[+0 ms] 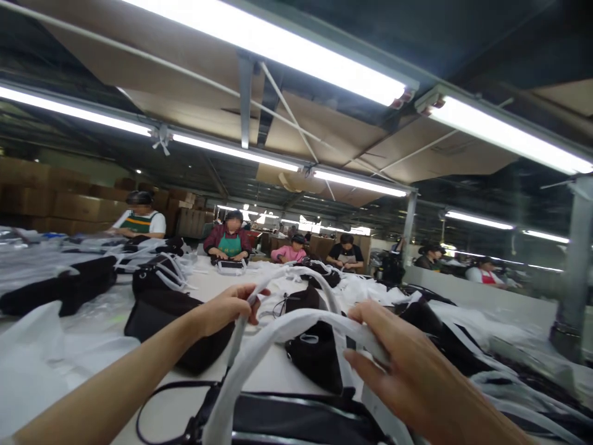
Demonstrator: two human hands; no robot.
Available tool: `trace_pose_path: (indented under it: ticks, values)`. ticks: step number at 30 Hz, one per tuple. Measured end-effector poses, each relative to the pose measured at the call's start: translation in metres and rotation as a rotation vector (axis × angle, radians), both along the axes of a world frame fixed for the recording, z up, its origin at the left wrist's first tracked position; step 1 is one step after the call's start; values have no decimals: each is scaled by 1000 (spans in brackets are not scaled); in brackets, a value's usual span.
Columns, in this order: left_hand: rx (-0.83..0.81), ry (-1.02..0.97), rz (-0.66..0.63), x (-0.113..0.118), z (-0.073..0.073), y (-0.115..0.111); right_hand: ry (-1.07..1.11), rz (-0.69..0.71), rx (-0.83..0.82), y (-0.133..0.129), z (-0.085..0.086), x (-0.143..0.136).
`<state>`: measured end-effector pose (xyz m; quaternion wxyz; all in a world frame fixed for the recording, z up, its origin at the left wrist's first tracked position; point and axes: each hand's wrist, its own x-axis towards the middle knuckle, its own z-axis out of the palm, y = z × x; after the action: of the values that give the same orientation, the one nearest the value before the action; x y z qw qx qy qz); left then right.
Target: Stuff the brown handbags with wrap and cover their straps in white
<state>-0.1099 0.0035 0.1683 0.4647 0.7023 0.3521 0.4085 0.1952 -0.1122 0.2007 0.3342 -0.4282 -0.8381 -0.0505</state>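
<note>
A black handbag (296,420) with zips lies on the table right in front of me. Its two arched handles stand up, wrapped in white material. My left hand (238,303) is closed around the left side of the far handle (264,281). On the right, my right hand (398,361) has thumb and fingers around the near handle (296,318); its grip is partly hidden. A thin black cord (143,402) loops out at the bag's left end. Just beyond the handles sits another black bag (315,352).
More black bags (178,318) and white wrapping (41,352) cover the white table (273,371) on the left. Black bags with white straps (463,346) are piled on the right. Several people, one in a green apron (229,246), sit across the table. Tube lights hang overhead.
</note>
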Motion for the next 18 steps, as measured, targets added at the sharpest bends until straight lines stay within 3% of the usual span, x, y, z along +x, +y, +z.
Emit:
trace_pose_path:
  ticks: [3,7,9,11,13,14,16,18]
  values:
    - [64,-55,-77,-4,18,-27,-107,-138,189,35,13,-22]
    - [31,-25,-204,-1,28,-56,-102,-346,513,67,17,-36]
    - [-61,-40,-366,2,33,-67,-67,-294,626,72,26,-35]
    - [-167,-119,-527,3,39,-73,-101,-84,504,74,41,-35]
    - [-234,-183,-621,-3,45,-69,-206,157,147,82,57,-43]
    - [-238,-183,-643,-9,48,-62,-236,200,30,88,65,-51]
    - [-213,-119,-667,-22,52,-37,-213,171,-29,109,78,-71]
    - [-184,-35,-588,-30,57,-6,-219,83,77,132,88,-90]
